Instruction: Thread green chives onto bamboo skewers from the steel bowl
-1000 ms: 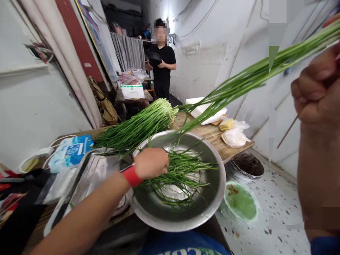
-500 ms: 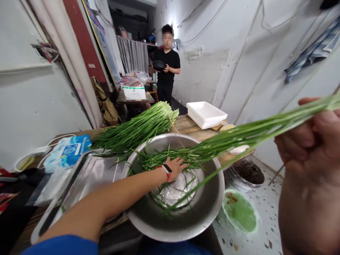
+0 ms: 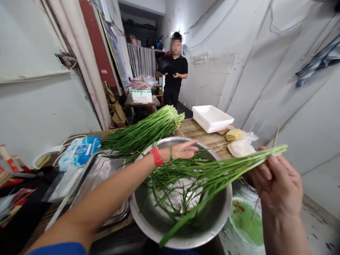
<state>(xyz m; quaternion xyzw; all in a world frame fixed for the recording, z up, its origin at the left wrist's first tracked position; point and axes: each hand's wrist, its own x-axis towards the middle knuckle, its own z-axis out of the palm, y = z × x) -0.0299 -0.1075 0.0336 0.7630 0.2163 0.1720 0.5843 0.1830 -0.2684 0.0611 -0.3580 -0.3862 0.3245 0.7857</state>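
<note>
A wide steel basin (image 3: 222, 203) stands on the wooden table in front of me, with loose garlic chives (image 3: 172, 171) lying inside. My right hand (image 3: 281, 182) pinches a bunch of garlic chives (image 3: 231, 169) near its pale stem ends, right of the basin. The bunch's green leaves trail down into the basin. Over the basin's far half is my left hand (image 3: 184, 150), its fingers stretched out and holding nothing. It wears a red wristband, and a green strand lies across the wrist. A large pile of chives (image 3: 143, 129) rests behind the basin.
Left of the basin are a steel tray (image 3: 98, 177) and a blue-white packet (image 3: 79, 150). A white plastic tub (image 3: 212, 120) and bagged things (image 3: 240, 143) sit at the back right. A green-lined bucket (image 3: 247, 221) stands low right. A person (image 3: 175, 74) stands beyond the table.
My left hand has lifted off the chives in the basin. My right hand has moved down and inward with its bunch, bringing the stem ends into view. The view has shifted slightly.
</note>
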